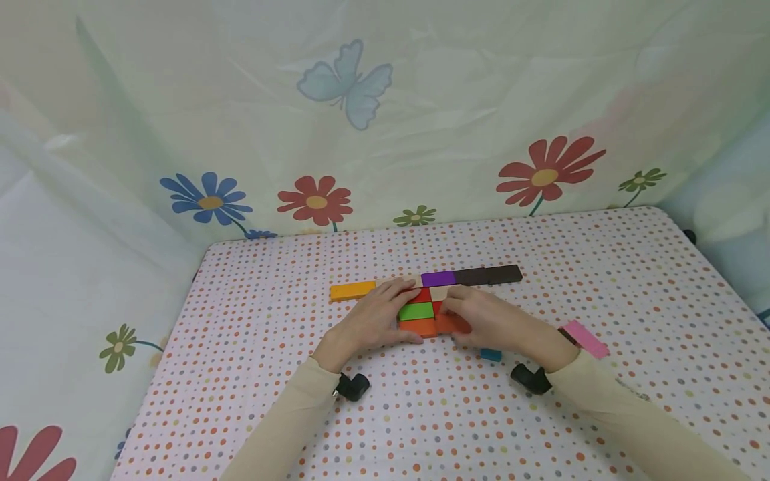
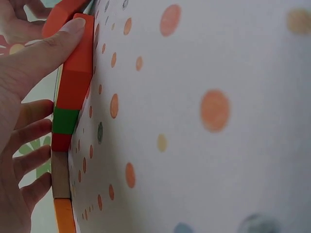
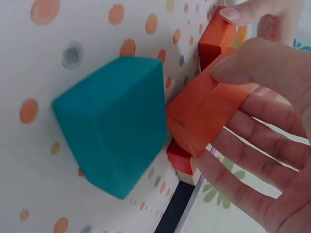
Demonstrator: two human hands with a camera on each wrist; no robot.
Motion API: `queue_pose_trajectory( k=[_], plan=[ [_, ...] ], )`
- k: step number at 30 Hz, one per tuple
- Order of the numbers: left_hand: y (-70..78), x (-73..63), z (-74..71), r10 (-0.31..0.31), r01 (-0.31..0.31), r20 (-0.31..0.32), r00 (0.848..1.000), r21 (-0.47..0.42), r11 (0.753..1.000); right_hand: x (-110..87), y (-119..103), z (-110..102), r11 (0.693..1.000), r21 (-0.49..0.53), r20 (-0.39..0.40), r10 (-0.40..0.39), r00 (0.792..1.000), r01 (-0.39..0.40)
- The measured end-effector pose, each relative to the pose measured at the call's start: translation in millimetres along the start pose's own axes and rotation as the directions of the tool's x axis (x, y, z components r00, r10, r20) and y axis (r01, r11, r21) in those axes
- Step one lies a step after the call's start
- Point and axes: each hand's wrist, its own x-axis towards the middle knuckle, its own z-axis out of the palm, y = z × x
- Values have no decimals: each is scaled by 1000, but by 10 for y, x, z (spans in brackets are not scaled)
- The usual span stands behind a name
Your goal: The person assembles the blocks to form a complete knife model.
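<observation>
My right hand (image 1: 490, 317) pinches an orange block (image 3: 209, 107) between thumb and fingers; in the right wrist view it sits tilted at the front of a small layout. Beside it lies another orange block (image 1: 419, 327), with the thumb of my left hand (image 1: 375, 319) pressing its front face. The other left fingers lie extended along the layout's left side. Behind the orange pair are a green block (image 1: 416, 311), a red block (image 1: 424, 294) and a pale block (image 1: 442, 292). My right hand partly hides another red block.
A long back row runs from a yellow block (image 1: 351, 290) through a purple block (image 1: 438, 278) to dark blocks (image 1: 504, 274). A blue block (image 3: 112, 126) lies under my right wrist. Further right is a pink block (image 1: 586, 338) on the dotted tablecloth (image 1: 433, 421).
</observation>
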Motion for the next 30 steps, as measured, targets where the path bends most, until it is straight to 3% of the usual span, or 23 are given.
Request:
queue_pose_trajectory(
  k=[11,21,30],
  plan=[
    [-5,10,8,9,-9,-1,1000,-12,1000,-15,-23,35,998,-64,13,22,1000,-21],
    [-22,10,23,7,-7,-8,1000,-27,1000,-8,-4,96,989,-108,-57,-105,993,98],
    [-15,1,25,-2,2,-6,1000,-35,999,-14,-5,104,989,-108,-65,-113,991,105]
  ],
)
